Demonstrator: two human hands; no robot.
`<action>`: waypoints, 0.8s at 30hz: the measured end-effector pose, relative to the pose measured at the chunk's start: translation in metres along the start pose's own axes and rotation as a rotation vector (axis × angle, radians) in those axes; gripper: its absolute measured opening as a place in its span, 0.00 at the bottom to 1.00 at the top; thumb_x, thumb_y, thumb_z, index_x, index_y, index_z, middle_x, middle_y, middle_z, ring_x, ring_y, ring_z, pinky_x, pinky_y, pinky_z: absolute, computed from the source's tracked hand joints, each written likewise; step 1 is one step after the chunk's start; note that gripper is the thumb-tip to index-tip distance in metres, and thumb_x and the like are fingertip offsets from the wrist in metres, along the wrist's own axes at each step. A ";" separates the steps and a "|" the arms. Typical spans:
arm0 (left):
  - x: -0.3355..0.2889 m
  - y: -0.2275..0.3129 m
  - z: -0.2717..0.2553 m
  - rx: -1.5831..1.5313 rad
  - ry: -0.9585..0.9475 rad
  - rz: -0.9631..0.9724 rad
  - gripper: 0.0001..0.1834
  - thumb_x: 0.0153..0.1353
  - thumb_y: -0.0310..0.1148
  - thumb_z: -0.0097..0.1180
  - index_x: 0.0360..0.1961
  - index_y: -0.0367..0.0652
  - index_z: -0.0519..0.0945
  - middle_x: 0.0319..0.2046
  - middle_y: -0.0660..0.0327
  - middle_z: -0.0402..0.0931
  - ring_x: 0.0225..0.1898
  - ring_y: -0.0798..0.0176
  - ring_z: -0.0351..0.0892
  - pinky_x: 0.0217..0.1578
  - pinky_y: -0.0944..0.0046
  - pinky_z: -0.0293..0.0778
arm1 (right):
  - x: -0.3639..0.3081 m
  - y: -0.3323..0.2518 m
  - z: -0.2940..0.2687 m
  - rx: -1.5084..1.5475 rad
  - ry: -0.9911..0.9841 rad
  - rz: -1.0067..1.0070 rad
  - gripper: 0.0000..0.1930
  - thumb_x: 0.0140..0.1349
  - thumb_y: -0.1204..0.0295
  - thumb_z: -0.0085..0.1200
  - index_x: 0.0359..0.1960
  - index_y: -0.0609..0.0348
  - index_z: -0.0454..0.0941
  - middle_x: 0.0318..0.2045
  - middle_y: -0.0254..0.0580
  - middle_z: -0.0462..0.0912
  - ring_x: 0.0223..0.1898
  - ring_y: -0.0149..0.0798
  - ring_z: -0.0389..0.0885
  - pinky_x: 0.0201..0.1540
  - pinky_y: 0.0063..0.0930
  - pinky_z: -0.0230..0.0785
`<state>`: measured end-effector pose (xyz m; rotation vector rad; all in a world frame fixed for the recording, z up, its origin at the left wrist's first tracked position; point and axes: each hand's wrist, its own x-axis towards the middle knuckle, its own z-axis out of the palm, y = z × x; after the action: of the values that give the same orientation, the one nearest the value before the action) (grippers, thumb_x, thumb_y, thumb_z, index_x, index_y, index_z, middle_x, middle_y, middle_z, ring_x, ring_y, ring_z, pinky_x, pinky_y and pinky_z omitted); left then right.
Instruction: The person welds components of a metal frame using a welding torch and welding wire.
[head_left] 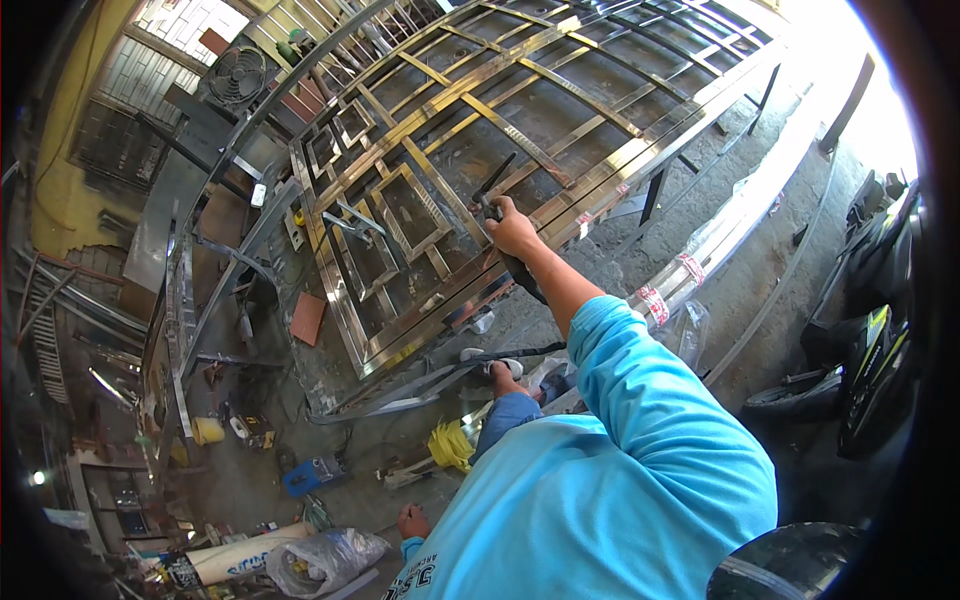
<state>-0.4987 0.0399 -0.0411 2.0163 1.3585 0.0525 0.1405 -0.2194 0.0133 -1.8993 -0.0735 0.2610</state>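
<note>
Steel bars of the gate frame [470, 130] filled the upper centre of the frame, laid flat on stands, its long rails running from lower left to upper right. The right hand [512, 230] reached up from the blue sleeve at lower centre and was closed around the grip of a dark tool [492, 188]. That tool's long axis pointed up and slightly right from the fist, its tip resting on or just above a diagonal bar; contact could not be confirmed at this distance. The tool crossed the nearest rail at an angle rather than lying along it. The left hand [412, 521] hung low at the bottom centre, well apart from the frame, fingers seemingly curled and holding nothing visible. The right hand was plainly the nearer to the work.
</note>
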 end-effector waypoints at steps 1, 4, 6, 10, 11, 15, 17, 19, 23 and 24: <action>0.001 -0.001 0.000 0.016 -0.025 -0.013 0.17 0.64 0.31 0.49 0.46 0.30 0.82 0.40 0.45 0.85 0.31 0.58 0.84 0.33 0.61 0.80 | 0.000 0.001 0.001 -0.011 0.035 -0.009 0.27 0.65 0.65 0.53 0.65 0.55 0.62 0.40 0.66 0.85 0.38 0.59 0.87 0.46 0.49 0.77; 0.004 -0.013 -0.001 0.002 -0.068 -0.030 0.17 0.63 0.31 0.50 0.45 0.29 0.83 0.38 0.44 0.86 0.31 0.58 0.85 0.33 0.61 0.80 | 0.003 0.005 0.002 0.022 -0.030 0.039 0.30 0.65 0.63 0.55 0.66 0.54 0.61 0.43 0.67 0.84 0.45 0.62 0.84 0.51 0.49 0.74; 0.007 -0.025 -0.001 0.036 -0.090 0.003 0.18 0.62 0.31 0.50 0.45 0.29 0.84 0.37 0.44 0.86 0.32 0.57 0.85 0.34 0.61 0.80 | 0.005 0.006 0.002 0.017 -0.062 0.050 0.31 0.65 0.62 0.55 0.67 0.53 0.60 0.45 0.67 0.83 0.49 0.64 0.83 0.53 0.49 0.73; 0.011 -0.042 0.000 0.095 -0.102 0.056 0.18 0.61 0.31 0.51 0.44 0.28 0.84 0.37 0.44 0.86 0.32 0.55 0.85 0.35 0.60 0.80 | 0.006 0.007 0.006 -0.047 0.007 -0.012 0.30 0.65 0.62 0.55 0.67 0.54 0.60 0.45 0.68 0.83 0.48 0.65 0.83 0.52 0.50 0.73; 0.012 -0.043 0.001 0.114 -0.102 -0.042 0.18 0.61 0.31 0.51 0.45 0.27 0.84 0.37 0.44 0.86 0.32 0.55 0.85 0.35 0.60 0.80 | 0.005 0.007 0.008 -0.065 0.012 -0.007 0.30 0.65 0.62 0.55 0.67 0.54 0.60 0.45 0.69 0.83 0.48 0.65 0.83 0.52 0.50 0.73; 0.011 -0.041 0.008 -0.059 -0.061 -0.106 0.19 0.62 0.31 0.50 0.47 0.27 0.83 0.40 0.43 0.86 0.32 0.54 0.85 0.35 0.60 0.80 | -0.001 0.006 0.008 0.017 0.030 0.077 0.31 0.64 0.62 0.56 0.67 0.52 0.60 0.43 0.65 0.84 0.44 0.62 0.84 0.50 0.49 0.75; 0.009 -0.037 0.010 -0.017 -0.021 -0.106 0.19 0.63 0.30 0.49 0.48 0.27 0.82 0.42 0.42 0.85 0.32 0.55 0.85 0.35 0.60 0.80 | -0.004 0.005 0.006 0.107 0.033 0.144 0.30 0.64 0.62 0.56 0.67 0.50 0.61 0.40 0.60 0.86 0.37 0.57 0.88 0.45 0.48 0.78; 0.008 -0.031 0.010 -0.043 -0.055 -0.085 0.19 0.63 0.30 0.48 0.49 0.26 0.81 0.42 0.42 0.85 0.32 0.55 0.85 0.35 0.60 0.80 | -0.005 0.002 0.007 0.070 0.052 0.152 0.30 0.64 0.61 0.56 0.67 0.49 0.61 0.40 0.58 0.86 0.37 0.54 0.88 0.44 0.45 0.78; 0.006 -0.018 0.011 -0.001 -0.070 -0.088 0.19 0.64 0.30 0.47 0.48 0.26 0.81 0.42 0.40 0.85 0.32 0.56 0.85 0.34 0.60 0.80 | -0.003 0.001 0.009 -0.045 0.039 0.039 0.29 0.64 0.63 0.55 0.67 0.50 0.62 0.43 0.63 0.85 0.43 0.60 0.86 0.49 0.47 0.76; 0.005 -0.015 0.011 0.006 -0.070 -0.057 0.19 0.63 0.30 0.47 0.48 0.26 0.81 0.42 0.40 0.85 0.31 0.56 0.84 0.34 0.60 0.80 | -0.002 0.001 0.009 -0.094 0.011 0.016 0.29 0.64 0.63 0.55 0.67 0.50 0.62 0.44 0.64 0.85 0.45 0.62 0.85 0.50 0.48 0.76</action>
<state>-0.5042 0.0418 -0.0595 1.9649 1.3729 -0.0474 0.1365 -0.2117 0.0095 -1.9953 -0.0646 0.2616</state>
